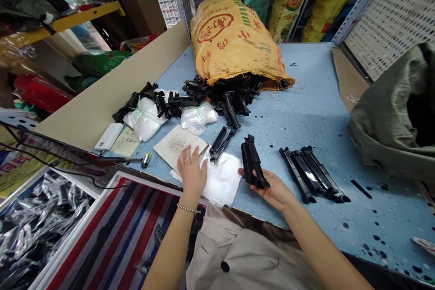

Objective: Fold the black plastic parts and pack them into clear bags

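My right hand (275, 188) grips a folded black plastic bracket (252, 163) from below, just above the blue tabletop. My left hand (192, 170) is open, its fingers spread over the edge of a flat pale square (180, 141) sprinkled with brown specks; whether the fingertips touch it I cannot tell. Beside that hand lies a stack of thin white plastic bags (222, 179). Another black bracket (220, 142) rests at the stack's far edge. Several matching brackets (311, 174) lie in a row to the right of my right hand.
At the back, a yellow woven sack (238, 41) spills black brackets. Tied white bag bundles (146, 118), a white box-like device (109, 137) and a black-handled tool (145, 160) lie left. A dark green sack (390, 118) stands right. A bin of wrapped black parts (44, 222) is lower left.
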Tool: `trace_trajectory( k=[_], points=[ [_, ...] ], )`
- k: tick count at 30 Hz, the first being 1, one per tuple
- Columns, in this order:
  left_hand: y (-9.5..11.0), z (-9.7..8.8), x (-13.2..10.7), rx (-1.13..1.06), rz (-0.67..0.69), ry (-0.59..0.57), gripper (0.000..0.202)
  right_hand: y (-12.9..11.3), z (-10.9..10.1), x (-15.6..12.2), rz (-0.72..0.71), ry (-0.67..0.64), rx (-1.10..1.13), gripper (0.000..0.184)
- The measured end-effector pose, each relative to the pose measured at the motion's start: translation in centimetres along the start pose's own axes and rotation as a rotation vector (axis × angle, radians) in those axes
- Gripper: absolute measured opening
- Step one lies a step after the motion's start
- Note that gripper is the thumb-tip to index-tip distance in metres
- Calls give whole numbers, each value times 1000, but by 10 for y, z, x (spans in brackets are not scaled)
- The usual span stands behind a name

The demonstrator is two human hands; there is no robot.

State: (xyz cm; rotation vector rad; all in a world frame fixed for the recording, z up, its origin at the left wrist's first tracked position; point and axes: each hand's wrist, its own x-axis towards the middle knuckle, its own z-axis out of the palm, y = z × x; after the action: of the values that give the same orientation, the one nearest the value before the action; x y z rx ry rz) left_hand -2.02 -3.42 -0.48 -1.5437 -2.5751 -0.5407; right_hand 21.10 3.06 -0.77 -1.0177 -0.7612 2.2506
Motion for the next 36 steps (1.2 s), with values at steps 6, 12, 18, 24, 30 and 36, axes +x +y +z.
trace_trajectory(
  k=[6, 12, 18, 24, 30, 36],
  points=[
    [38, 4, 51, -50, 273, -263, 58, 5, -9, -4, -4, 34, 41, 25],
    [20, -24, 98, -45, 309, -83, 48, 9, -17, -9, -6, 62, 86, 24],
    [40, -8, -7, -145, 404, -337, 21, 5, -17, -15, -16, 90, 89, 27],
    [32, -3, -41, -384, 278, -386, 21, 2, -17, -23, -10, 115, 69, 24],
    [38, -5, -41, -317, 238, -377, 19, 3, -9, -25, 1, 74, 77, 25],
    [30, -3, -29, -479, 146, -501, 23, 2, -7, -26, 4, 85, 70, 24]
  ],
)
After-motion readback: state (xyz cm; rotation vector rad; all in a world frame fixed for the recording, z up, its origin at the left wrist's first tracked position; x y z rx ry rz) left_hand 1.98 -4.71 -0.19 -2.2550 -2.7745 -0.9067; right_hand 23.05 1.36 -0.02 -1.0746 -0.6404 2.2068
